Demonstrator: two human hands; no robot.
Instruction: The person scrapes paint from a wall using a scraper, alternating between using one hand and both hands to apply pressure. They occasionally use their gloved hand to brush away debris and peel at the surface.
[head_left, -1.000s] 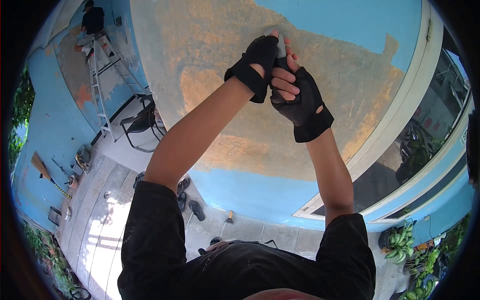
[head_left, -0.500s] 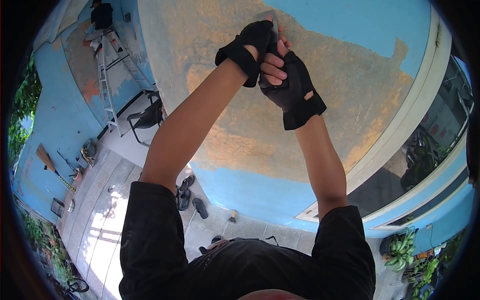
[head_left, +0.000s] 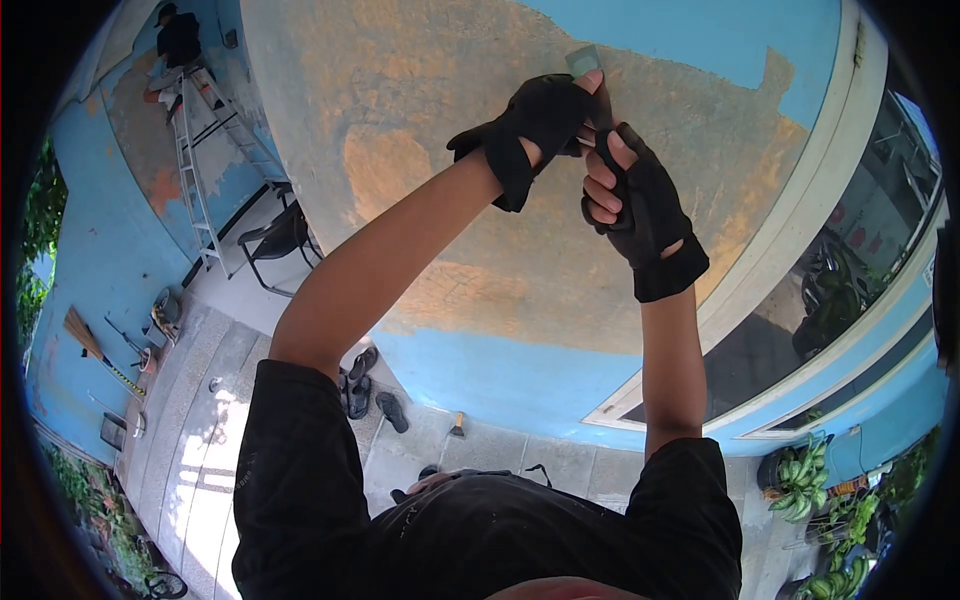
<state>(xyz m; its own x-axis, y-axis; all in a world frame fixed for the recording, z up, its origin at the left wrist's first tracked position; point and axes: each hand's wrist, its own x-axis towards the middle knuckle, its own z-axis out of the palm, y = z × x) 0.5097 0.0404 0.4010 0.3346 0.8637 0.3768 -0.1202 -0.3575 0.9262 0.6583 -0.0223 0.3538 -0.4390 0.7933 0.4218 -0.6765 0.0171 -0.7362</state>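
Note:
A scraper (head_left: 583, 60) with a flat, square-ended metal blade lies against the wall (head_left: 450, 240), near the edge of the remaining blue paint. My left hand (head_left: 552, 110), in a black fingerless glove, is closed around it just below the blade, thumb along the metal. Lower and to the right, my right hand (head_left: 640, 195), gloved the same way, has its fingers curled round the handle end. Most of the handle is hidden by the hands. Bare grey and orange patches cover the wall around them.
At far left another person (head_left: 180, 40) sits on a stepladder (head_left: 205, 150) by a wall. A black chair (head_left: 275, 235), sandals (head_left: 360, 395) and a brush (head_left: 457, 425) are on the floor. A window (head_left: 800, 320) is at right; potted plants (head_left: 798, 490) stand below it.
Both hands and the scraper have moved right and down along the wall. My right hand sits farther from the left one. More of the blade shows, and the view has shifted slightly.

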